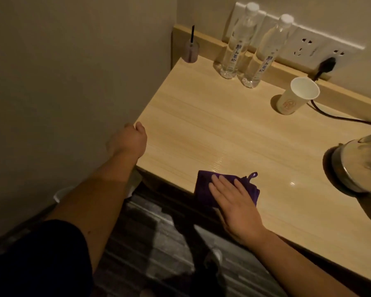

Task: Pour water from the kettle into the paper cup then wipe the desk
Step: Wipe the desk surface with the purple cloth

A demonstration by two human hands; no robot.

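A purple cloth [204,187] lies folded at the front edge of the light wooden desk [223,129]. My right hand [234,200] presses flat on the cloth, fingers spread and pointing left. My left hand [130,140] rests curled on the desk's left front corner, holding nothing. A white paper cup [296,97] stands upright at the back right. The steel kettle [360,166] sits on its base at the right edge of the view, partly cut off.
Two clear water bottles [234,46] [263,54] stand at the back by a wall socket strip [304,46] with a black plug and cord. A small purple diffuser jar [191,51] sits in the back left corner. A wall bounds the desk's left side.
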